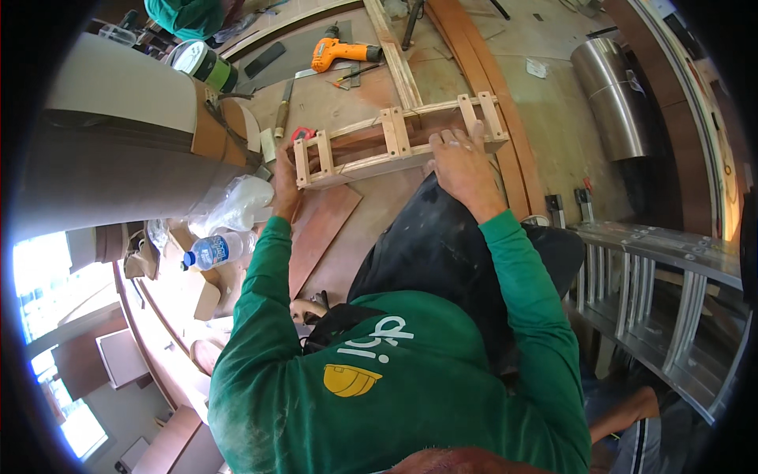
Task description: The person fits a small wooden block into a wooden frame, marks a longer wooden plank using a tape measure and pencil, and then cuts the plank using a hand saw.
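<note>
Pale wooden frame held by both ends

The narrow, box-like frame is held lengthwise beyond the knees, its short crosspieces turned upward. At its left end it is held by the left hand, whose fingers are bent around the outer corner and partly hidden; how firmly they press cannot be told. Near the right end, the fingers of the right hand are hooked over the near side, slightly spread, closed on the wood with little gap. The wide grip is presumably chosen so that the length is steadied and neither end tips. Whether any weight is borne by the floor or by the dark trouser leg cannot be told.

Beyond the frame, an orange drill has been laid on its side, probably for easy reach. A red tool, perhaps a tape measure, is seen just beside the left end, with a handled hand tool near it. A long wooden strip is seen running up to the far side; contact cannot be confirmed. The water bottle is set apart at the left, seemingly out of the working space.
</note>
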The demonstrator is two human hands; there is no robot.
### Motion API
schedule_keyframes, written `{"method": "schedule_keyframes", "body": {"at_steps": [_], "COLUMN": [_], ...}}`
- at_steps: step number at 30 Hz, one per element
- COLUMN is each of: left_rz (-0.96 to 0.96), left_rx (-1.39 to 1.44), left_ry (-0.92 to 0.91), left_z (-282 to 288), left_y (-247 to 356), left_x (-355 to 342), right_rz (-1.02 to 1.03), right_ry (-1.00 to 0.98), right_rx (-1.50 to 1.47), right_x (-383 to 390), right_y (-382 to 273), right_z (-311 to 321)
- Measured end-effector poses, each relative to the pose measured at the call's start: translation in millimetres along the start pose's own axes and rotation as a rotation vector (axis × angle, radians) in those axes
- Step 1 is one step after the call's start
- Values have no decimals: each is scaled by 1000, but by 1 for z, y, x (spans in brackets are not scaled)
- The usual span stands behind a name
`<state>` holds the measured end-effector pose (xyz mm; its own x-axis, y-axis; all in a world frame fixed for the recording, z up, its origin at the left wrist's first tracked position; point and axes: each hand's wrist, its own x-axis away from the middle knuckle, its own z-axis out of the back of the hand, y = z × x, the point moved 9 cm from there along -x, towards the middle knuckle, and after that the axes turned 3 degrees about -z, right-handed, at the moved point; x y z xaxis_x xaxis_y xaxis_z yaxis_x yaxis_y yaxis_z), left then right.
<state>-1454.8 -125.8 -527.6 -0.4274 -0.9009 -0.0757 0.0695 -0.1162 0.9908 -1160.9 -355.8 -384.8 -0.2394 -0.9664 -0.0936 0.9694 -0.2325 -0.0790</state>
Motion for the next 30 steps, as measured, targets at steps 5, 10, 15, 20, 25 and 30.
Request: {"method": "schedule_keyframes", "body": {"at_steps": [5,10,15,20,25,30], "left_rz": [-477,-380,-217,-33,255,267], "left_rx": [-547,-514,-213,-38,-120,36], "left_ry": [-78,-102,-192,-11,-59,-77], "left_z": [-16,3,-17,6,5,-8], "left_y": [56,21,43,20,5,3], "left_x": [-9,-18,-4,4,21,19], "right_rz": [13,152,121,176,78,46], "right_ry": [-8,-23,-160,121,-23,-156], "right_rx": [47,-210,-160,44,-88,-69], "right_x": [-10,-18,-13,-3,-4,-9], "right_y": [-6,-1,3,-15,-33,-29], "right_z": [1,0,-8,12,15,4]}}
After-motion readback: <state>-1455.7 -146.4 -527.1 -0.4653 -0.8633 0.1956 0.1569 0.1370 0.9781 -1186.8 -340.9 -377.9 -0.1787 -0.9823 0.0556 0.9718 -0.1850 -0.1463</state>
